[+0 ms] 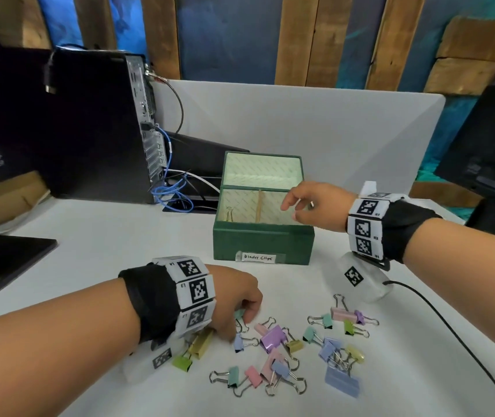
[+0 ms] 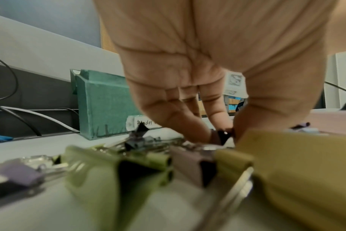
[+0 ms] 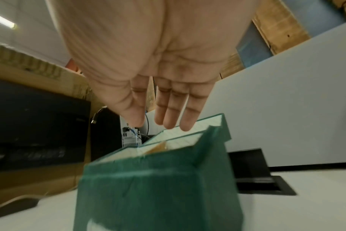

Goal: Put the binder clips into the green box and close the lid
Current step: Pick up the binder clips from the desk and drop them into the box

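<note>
The green box [image 1: 261, 242] labelled "Binder Clips" stands mid-table, its lid [image 1: 262, 168] leaning open at the back. One clip [image 1: 230, 213] lies in its left compartment. Several pastel binder clips [image 1: 285, 347] are scattered on the white table in front. My left hand [image 1: 246, 314] is down on the pile's left side; thumb and fingers pinch a small binder clip [image 2: 223, 135]. My right hand [image 1: 292, 206] hovers over the box's right compartment with straight fingers [image 3: 168, 115] and holds nothing. The box [image 3: 158, 195] sits just below that palm.
A black computer tower [image 1: 95, 121] with blue and white cables [image 1: 174, 194] stands at the left back. A monitor base [image 1: 14, 251] lies at the left, a grey divider panel [image 1: 330, 124] behind the box. A black cable [image 1: 450, 326] crosses the table's right side.
</note>
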